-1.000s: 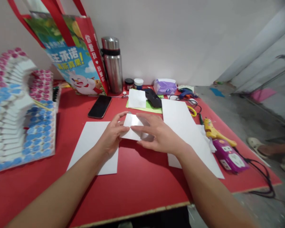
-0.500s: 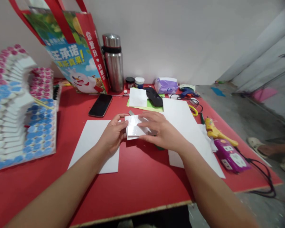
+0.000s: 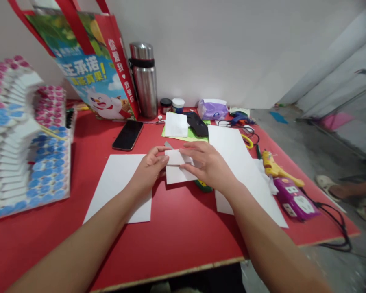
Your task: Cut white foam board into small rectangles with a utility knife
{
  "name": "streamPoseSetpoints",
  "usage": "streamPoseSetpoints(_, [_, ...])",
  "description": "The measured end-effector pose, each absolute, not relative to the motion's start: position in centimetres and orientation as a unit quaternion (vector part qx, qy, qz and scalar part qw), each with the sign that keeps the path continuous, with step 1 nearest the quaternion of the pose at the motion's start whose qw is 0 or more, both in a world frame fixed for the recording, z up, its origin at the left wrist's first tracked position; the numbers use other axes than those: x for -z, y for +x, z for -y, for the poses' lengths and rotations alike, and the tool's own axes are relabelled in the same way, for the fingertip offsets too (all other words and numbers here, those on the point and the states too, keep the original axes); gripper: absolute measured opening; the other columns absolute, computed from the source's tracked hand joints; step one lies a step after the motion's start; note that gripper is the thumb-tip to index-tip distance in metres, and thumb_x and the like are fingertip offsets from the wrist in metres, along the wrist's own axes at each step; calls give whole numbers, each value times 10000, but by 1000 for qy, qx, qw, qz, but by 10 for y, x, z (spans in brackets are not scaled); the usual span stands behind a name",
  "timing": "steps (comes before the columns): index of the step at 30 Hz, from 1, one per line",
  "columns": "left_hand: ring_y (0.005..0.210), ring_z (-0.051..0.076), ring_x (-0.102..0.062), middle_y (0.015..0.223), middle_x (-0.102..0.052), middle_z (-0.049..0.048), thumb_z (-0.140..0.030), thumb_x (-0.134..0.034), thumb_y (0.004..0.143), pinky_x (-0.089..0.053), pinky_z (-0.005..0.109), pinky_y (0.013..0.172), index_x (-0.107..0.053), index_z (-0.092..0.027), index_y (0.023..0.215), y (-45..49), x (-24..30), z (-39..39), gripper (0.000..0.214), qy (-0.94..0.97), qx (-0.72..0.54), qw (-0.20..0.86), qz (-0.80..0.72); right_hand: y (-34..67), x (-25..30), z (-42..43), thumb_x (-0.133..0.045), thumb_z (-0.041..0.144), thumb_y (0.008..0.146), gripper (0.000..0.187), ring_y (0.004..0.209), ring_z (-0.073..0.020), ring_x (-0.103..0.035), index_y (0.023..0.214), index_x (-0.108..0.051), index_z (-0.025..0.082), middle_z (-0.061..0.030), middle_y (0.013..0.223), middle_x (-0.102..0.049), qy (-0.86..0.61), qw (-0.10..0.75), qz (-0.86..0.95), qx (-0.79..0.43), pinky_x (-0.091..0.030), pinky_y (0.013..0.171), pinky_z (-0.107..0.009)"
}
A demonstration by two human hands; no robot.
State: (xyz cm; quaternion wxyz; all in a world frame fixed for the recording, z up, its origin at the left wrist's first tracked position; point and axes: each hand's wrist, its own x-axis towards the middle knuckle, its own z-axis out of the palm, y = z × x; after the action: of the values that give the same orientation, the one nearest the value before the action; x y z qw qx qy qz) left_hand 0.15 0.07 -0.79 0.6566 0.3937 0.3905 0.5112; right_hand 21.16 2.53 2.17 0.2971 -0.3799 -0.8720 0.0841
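Observation:
Small white cards [image 3: 178, 176], one overlapping another, are held between my two hands above the red table. My left hand [image 3: 151, 169] pinches their left edge, thumb on top. On the other side my right hand [image 3: 209, 162] grips them, with its thumb and fingers over the right part and hiding it. The tip of a grey blade-like piece [image 3: 168, 144] sticks out behind the cards. A green and yellow object [image 3: 203, 186] lies partly hidden under my right hand. To the left, a white sheet [image 3: 118, 183] lies beneath my left wrist.
Long white boards [image 3: 232, 162], a yellow glue gun [image 3: 280, 169] and a purple box [image 3: 295, 199] with cables lie right. A phone [image 3: 128, 135], steel flask [image 3: 144, 81], printed bag [image 3: 94, 69] and black mouse [image 3: 197, 124] are behind. Blue and pink capped pieces [image 3: 49, 171] stand left.
The upper card has shifted upward over the lower one, so more of the lower card shows toward me. Both hands keep their hold, and the green and yellow object is more visible.

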Motion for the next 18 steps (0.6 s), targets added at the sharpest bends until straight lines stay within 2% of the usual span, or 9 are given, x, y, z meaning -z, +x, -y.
streamPoseSetpoints(7, [829,198,-732,989,-750,54,-395,-740,901,-561,284,706,-604,-236,1175,1,5,2,345,428,-514,627,-398,210,-23,-25,-723,296,938,348,1123,-275,-667,1283,-726,250,-94,1230,-736,-381,305,870,-76,-532,966,-457])
streamPoseSetpoints(11, [902,206,-733,1044,-750,62,-388,-721,918,-560,302,783,-606,-240,1182,1,5,2,324,443,-512,618,-400,209,-25,-24,-727,290,936,351,1118,-278,-665,1282,-726,229,-102,1217,-739,-383,303,870,-74,-526,965,-458])
streamPoseSetpoints(18, [857,206,-722,1047,-745,69,-409,-716,918,-553,315,766,-605,-236,1247,1,5,3,388,445,-515,615,-398,208,-23,-25,-689,306,966,364,1122,-268,-664,1330,-699,279,-95,1223,-734,-387,289,872,-79,-511,972,-464])
